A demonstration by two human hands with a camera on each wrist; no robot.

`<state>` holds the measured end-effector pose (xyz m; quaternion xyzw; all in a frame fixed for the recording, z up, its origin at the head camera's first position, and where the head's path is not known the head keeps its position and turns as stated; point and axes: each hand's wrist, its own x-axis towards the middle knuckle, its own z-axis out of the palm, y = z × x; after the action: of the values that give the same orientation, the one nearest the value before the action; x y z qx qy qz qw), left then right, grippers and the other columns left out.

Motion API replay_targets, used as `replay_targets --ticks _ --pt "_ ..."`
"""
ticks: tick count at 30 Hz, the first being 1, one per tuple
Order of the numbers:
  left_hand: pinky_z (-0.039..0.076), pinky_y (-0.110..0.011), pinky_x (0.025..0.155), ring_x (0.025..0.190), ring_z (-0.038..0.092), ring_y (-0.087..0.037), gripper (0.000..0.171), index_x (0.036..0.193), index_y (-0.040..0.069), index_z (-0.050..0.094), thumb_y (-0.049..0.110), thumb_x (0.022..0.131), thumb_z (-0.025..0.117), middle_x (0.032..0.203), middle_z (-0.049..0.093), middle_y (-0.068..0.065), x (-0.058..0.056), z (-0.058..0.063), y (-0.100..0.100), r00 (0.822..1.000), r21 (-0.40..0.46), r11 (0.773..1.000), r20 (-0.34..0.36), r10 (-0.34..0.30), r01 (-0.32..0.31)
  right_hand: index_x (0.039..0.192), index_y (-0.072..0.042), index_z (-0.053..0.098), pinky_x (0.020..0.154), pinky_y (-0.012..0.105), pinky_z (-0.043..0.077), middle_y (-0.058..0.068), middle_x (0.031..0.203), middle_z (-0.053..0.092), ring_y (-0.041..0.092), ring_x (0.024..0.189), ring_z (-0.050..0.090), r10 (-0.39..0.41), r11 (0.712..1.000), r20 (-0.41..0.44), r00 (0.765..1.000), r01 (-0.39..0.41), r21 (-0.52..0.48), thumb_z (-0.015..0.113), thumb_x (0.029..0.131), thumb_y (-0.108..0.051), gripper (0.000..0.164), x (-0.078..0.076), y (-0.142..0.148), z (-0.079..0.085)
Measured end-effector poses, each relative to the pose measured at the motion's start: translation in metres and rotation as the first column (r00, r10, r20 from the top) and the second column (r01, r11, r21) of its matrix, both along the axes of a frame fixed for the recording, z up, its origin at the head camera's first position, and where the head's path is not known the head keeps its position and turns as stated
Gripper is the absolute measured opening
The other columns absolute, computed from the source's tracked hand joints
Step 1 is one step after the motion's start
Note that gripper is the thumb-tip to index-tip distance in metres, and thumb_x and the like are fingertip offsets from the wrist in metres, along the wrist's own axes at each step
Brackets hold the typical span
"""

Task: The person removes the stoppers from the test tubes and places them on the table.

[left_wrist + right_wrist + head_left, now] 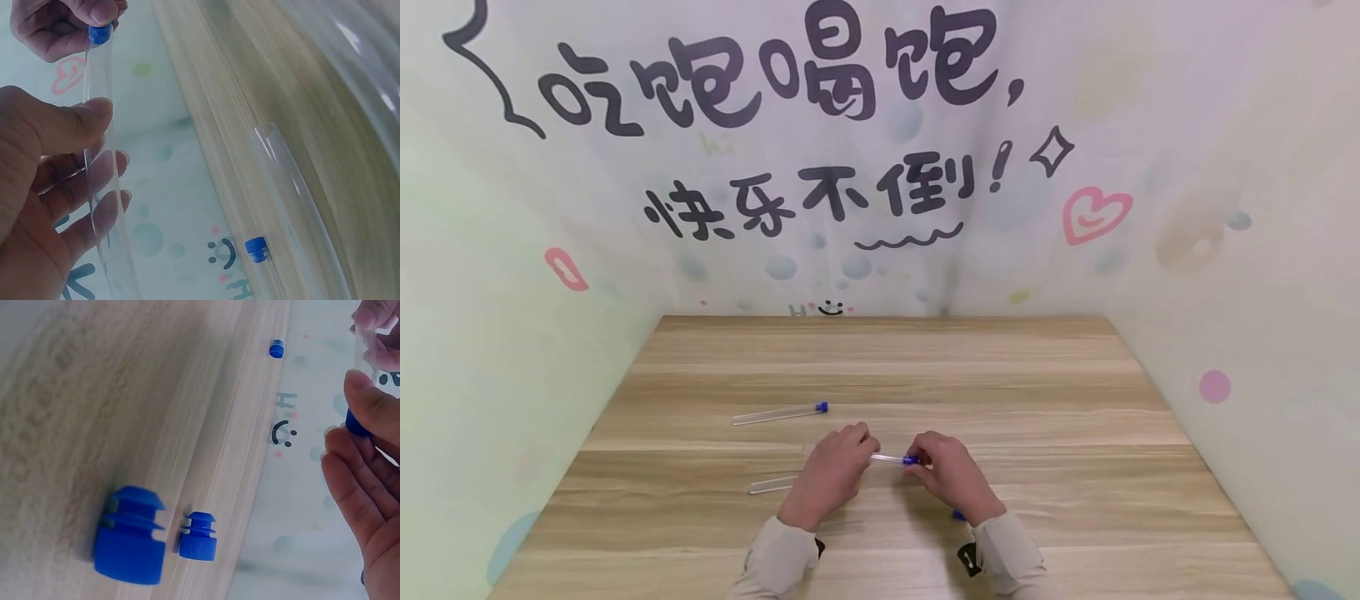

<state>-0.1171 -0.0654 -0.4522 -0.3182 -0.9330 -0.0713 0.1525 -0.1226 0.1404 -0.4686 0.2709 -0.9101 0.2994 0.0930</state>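
Observation:
My left hand (831, 473) grips a clear plastic test tube (100, 69) by its body, thumb on one side and fingers on the other. The tube's end with a blue stopper (911, 460) points to the right. There my right hand (953, 473) pinches the stopper between thumb and index finger, seen in the right wrist view with the other fingers loosely bent. The stopper sits at the tube's mouth; how deep it is cannot be told. Another tube with a blue stopper (822, 407) lies farther back on the table.
Left of and under my left forearm lie an uncapped-looking tube (771, 485) and a fainter one (844, 527), both partly hidden. Two loose blue stoppers, a near one (131, 540) and a smaller-looking one (198, 537), stand on the wooden table (1060, 400). Printed cloth walls surround it.

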Motion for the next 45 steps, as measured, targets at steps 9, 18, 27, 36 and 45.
replay_targets --ticks 9,18,27,36,45 --pt "0.045 -0.023 0.061 0.071 0.052 -0.010 0.010 0.090 0.012 0.066 0.010 0.082 0.071 0.082 0.054 0.003 0.0026 0.0002 0.0027 0.999 0.021 1.000 -0.032 -0.001 0.002 0.079 -0.010 0.063 0.064 0.019 0.053 -0.001 0.077 0.063 0.009 0.068 0.064 -0.026 0.999 -0.075 0.997 0.023 -0.035 0.081 0.071 -0.008 0.020 -0.0006 0.0011 -0.0005" --pt "0.046 -0.022 0.060 0.071 0.053 -0.010 0.015 0.087 0.012 0.065 0.009 0.077 0.076 0.082 0.053 0.003 0.0062 -0.0019 0.0014 0.998 0.052 0.998 -0.067 -0.018 0.022 0.077 -0.010 0.064 0.063 0.018 0.053 -0.002 0.075 0.063 0.007 0.066 0.062 -0.020 0.999 -0.063 0.998 0.018 -0.033 0.082 0.070 -0.010 0.019 0.0019 0.0012 -0.0006" --pt "0.044 -0.021 0.060 0.072 0.052 -0.010 0.014 0.088 0.013 0.065 0.008 0.078 0.075 0.082 0.053 0.004 0.0061 -0.0039 0.0007 0.999 0.024 0.999 -0.027 -0.024 0.024 0.076 -0.011 0.064 0.061 0.017 0.050 -0.002 0.075 0.066 0.005 0.066 0.060 0.029 0.998 0.002 1.000 -0.029 -0.056 0.080 0.071 -0.005 0.018 0.0012 0.0041 -0.0013" --pt "0.041 -0.021 0.060 0.073 0.050 -0.010 0.023 0.087 0.014 0.064 -0.003 0.075 0.071 0.083 0.052 0.004 0.0049 -0.0073 -0.0007 0.999 0.018 0.999 -0.034 -0.042 0.043 0.074 -0.010 0.064 0.060 0.016 0.051 -0.001 0.075 0.067 0.005 0.066 0.062 0.093 0.992 0.004 0.996 -0.092 -0.088 0.082 0.067 -0.005 0.020 -0.0012 0.0056 -0.0051" --pt "0.045 -0.023 0.063 0.075 0.053 -0.010 0.018 0.091 0.013 0.064 0.002 0.079 0.072 0.085 0.054 0.004 0.0048 -0.0078 -0.0005 1.000 0.031 0.999 -0.015 -0.028 0.028 0.074 -0.010 0.066 0.059 0.016 0.050 -0.001 0.074 0.067 0.005 0.064 0.061 0.037 0.998 -0.021 0.999 -0.038 -0.057 0.082 0.069 -0.006 0.017 -0.0003 0.0035 -0.0030"
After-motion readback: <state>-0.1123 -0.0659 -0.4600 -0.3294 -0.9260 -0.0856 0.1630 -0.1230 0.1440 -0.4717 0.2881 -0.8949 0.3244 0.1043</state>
